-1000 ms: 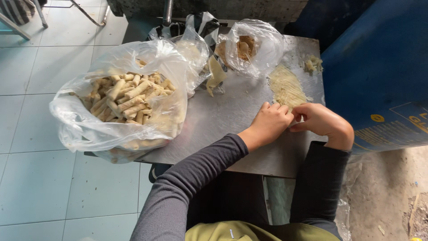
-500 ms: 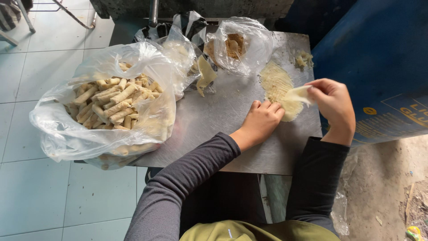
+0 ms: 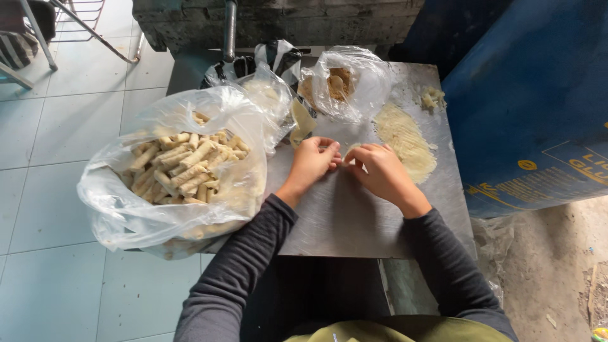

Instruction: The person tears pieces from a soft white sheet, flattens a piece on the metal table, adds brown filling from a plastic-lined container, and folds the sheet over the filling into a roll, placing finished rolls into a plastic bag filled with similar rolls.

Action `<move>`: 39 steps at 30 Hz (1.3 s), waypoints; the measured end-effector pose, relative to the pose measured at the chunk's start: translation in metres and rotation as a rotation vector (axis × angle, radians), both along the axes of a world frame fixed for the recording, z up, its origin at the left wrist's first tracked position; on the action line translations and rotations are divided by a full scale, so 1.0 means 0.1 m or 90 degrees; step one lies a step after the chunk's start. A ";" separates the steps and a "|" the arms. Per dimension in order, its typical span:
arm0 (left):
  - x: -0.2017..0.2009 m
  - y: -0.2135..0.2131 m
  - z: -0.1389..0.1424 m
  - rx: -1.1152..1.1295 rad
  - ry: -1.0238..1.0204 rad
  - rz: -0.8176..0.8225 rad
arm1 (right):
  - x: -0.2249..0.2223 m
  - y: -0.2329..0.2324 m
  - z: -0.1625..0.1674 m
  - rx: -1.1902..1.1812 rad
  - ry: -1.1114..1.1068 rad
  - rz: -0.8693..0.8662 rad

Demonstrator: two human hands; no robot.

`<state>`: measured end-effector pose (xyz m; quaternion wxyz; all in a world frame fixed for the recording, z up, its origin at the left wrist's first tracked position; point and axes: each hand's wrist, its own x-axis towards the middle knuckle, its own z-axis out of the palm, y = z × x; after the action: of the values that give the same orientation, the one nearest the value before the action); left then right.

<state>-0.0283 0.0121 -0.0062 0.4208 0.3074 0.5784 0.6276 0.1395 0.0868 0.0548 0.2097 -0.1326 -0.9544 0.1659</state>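
My left hand (image 3: pixel 313 161) and my right hand (image 3: pixel 375 170) meet over the metal table (image 3: pixel 345 218), fingertips pinching a small pale wrapper piece (image 3: pixel 346 154) between them. The piece is mostly hidden by the fingers. To the right of my right hand lies a pale round wrapper sheet (image 3: pixel 405 140) flat on the table. To the left of my left hand stands a large clear plastic bag (image 3: pixel 183 171) full of several rolled pale spring rolls.
A clear bag with brownish filling (image 3: pixel 342 82) sits at the table's far edge, next to a smaller bag of pale sheets (image 3: pixel 269 95). A dough lump (image 3: pixel 432 98) lies far right. A blue barrel (image 3: pixel 538 107) stands close on the right. Tiled floor lies left.
My right hand has come back left from the wrapper sheet with a pale piece. Both hands now meet further up the table, fingers closed on it.
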 end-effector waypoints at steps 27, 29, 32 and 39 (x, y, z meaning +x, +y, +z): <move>0.20 -0.07 0.00 0.040 0.264 0.086 | 0.14 0.10 -0.06 -0.230 0.044 -0.255; 0.20 -0.12 0.00 0.027 0.361 0.083 | 0.16 0.10 -0.03 -0.206 -0.016 -0.252; 0.23 -0.16 0.03 0.050 0.491 0.084 | 0.17 0.07 0.00 -0.210 -0.094 -0.277; -0.12 -0.16 0.32 -0.051 0.970 0.397 | 0.11 0.00 0.05 -0.068 0.100 -0.284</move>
<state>-0.0402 -0.0043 0.0260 -0.2701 0.4588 0.7862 0.3138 0.1502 0.0871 0.0602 0.3076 -0.3377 -0.8721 0.1754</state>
